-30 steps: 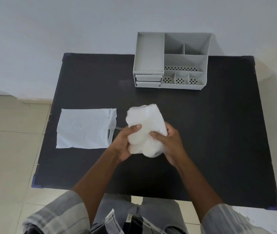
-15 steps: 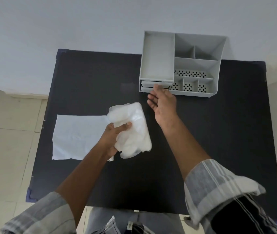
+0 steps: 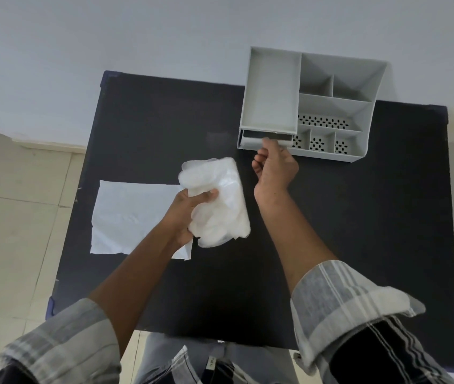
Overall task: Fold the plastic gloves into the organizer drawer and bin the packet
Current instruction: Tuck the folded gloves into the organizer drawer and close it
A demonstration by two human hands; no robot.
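The folded bundle of translucent white plastic gloves (image 3: 218,202) is held clear of the matte black table (image 3: 358,231) by the left hand (image 3: 189,212), whose fingers and thumb are curled round its near-left side; it appears to be kept compact and aloft so that it can be carried over once a place is ready for it. The right hand (image 3: 274,164) has its fingers curled at the front edge of the small grey drawer (image 3: 250,139) at the lower left of the grey plastic desk organizer (image 3: 331,106), which stands at the far edge of the table near the pale wall (image 3: 164,37). A dark slit is seen above the drawer front, so the drawer is judged to be slightly drawn out; whether its lip is actually pinched or only hooked cannot be told, since the fingertips are hidden. The division of work is judged to be deliberate: one hand is given to the gloves, the other is freed for the drawer. The flat white empty packet (image 3: 137,214) is left lying on the left part of the table, partly covered by the left forearm, presumably set aside until the gloves are stowed and it can be binned; no bin is shown.
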